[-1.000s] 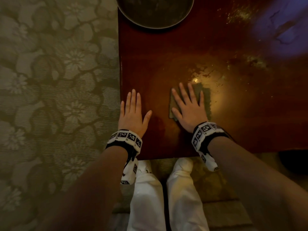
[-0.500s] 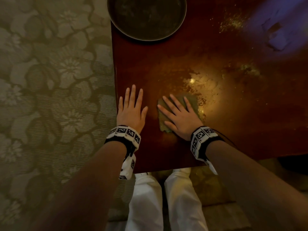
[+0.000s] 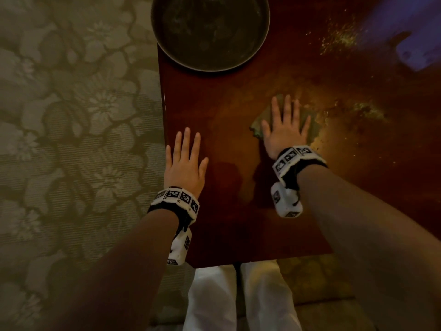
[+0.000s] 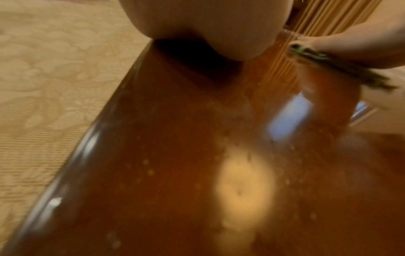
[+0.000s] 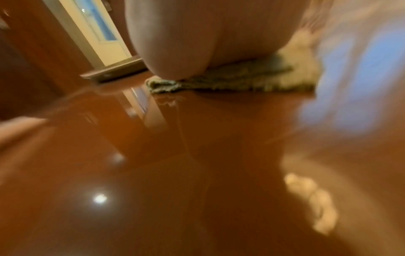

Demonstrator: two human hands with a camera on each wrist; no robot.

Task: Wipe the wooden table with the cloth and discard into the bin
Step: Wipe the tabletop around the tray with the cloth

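A glossy reddish wooden table (image 3: pixel 226 211) fills the middle of the head view. My right hand (image 3: pixel 284 126) lies flat with straight fingers on a small green cloth (image 3: pixel 256 126), pressing it onto the tabletop. The cloth (image 5: pixel 230 81) shows under my palm in the right wrist view and as a thin edge (image 4: pixel 328 65) in the left wrist view. My left hand (image 3: pixel 185 161) rests flat on the table near its left edge, fingers straight, holding nothing. Yellowish crumbs and smears (image 3: pixel 343 39) lie beyond and right of the cloth. No bin is in view.
A round dark tray (image 3: pixel 210 32) sits at the table's far left. A bluish reflection (image 3: pixel 410 51) shines at the far right. Floral carpet (image 3: pixel 71 139) lies left of the table. My white trouser legs (image 3: pixel 238 299) stand at the near edge.
My right hand has slid the cloth away from me and to the right across the table. My left hand has stayed flat by the left edge.
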